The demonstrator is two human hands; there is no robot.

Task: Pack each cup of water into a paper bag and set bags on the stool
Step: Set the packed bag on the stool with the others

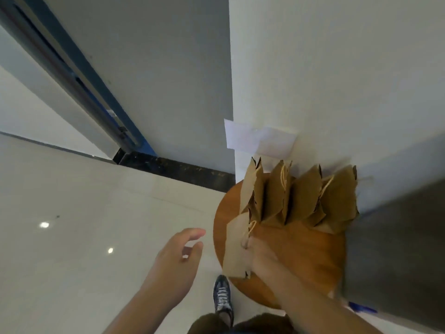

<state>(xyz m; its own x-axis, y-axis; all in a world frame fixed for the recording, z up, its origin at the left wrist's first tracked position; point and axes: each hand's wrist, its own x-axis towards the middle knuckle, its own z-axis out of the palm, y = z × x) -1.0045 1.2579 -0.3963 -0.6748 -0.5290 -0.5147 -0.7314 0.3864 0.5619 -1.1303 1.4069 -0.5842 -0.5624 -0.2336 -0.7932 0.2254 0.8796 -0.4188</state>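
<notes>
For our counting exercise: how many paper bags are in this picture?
5. Four bags stand in a row at the stool's back by the wall; the fifth bag is at its left edge, held by the right hand. None seems hidden.

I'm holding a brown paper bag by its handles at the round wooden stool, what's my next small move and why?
Probably shift the brown paper bag inward and set it on the bare front of the round wooden stool: your right hand holds it at the left rim, and four bags fill the back row.
</notes>
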